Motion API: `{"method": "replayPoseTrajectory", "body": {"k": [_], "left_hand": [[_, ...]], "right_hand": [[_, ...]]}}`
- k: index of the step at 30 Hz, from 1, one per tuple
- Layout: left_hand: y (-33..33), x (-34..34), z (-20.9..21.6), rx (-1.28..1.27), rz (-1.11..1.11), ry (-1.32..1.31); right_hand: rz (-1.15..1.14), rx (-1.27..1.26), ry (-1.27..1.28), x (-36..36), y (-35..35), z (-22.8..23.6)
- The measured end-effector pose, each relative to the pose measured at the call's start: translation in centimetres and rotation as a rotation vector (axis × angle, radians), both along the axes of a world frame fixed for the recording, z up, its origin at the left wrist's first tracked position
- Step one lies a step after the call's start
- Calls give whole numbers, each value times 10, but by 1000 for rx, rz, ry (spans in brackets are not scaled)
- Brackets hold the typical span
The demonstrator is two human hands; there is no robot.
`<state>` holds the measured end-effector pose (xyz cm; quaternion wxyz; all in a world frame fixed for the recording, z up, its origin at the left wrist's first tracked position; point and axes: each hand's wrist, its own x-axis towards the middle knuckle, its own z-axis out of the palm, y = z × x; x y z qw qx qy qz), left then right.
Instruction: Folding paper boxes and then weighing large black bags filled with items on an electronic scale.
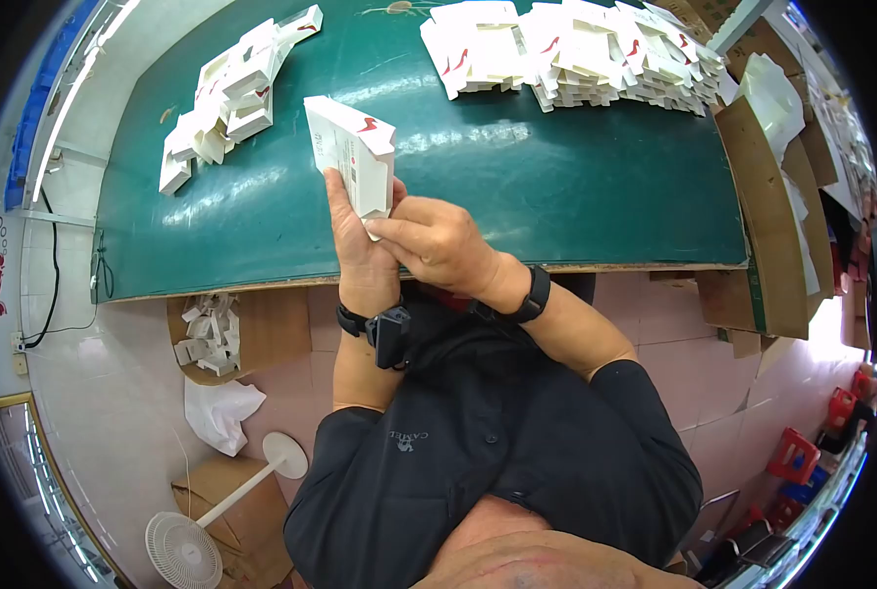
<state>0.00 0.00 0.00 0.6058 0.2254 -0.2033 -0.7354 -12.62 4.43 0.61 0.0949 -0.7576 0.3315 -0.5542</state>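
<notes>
A small white cardboard box [346, 139] with a red mark stands tilted above the near edge of the green table [566, 187]. My left hand [358, 240] is wrapped round its lower part, the thumb lying along the left side. At the bottom end of the box, the fingers of my right hand [433, 238] pinch the end flap. Part of the right fingers and the back of the box are hidden. Farther back on the left lies a loose heap of similar white boxes [237, 83]. Flat, overlapping white cartons [576, 49] form rows at the far right.
An open brown carton [767, 231] with plastic in it stands against the table's right side. Below the front edge at left is a cardboard box [276, 329] holding white pieces. A white fan [185, 550] and a white bag [220, 407] are on the left.
</notes>
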Motion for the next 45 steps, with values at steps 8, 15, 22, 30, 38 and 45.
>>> {"method": "replayPoseTrajectory", "body": {"k": [8,15,22,30,38,45], "left_hand": [[-2,-1,2,89,40,107],[7,-17,2,-50,47,53],[12,-27,11,-132,104,-44],[11,-26,9,-172,175,-131],[-1,-14,-2,-244,222,-243],[-6,-21,-20,-208,310,-249]], "right_hand": [[90,35,-144,-6,-1,3],[-257,318,-272,-15,-16,20],[-186,316,-256,-15,-15,10],[91,481,-346,-31,-15,-2],[259,446,-229,-36,-1,7],[221,422,-280,-31,2,-2]]}}
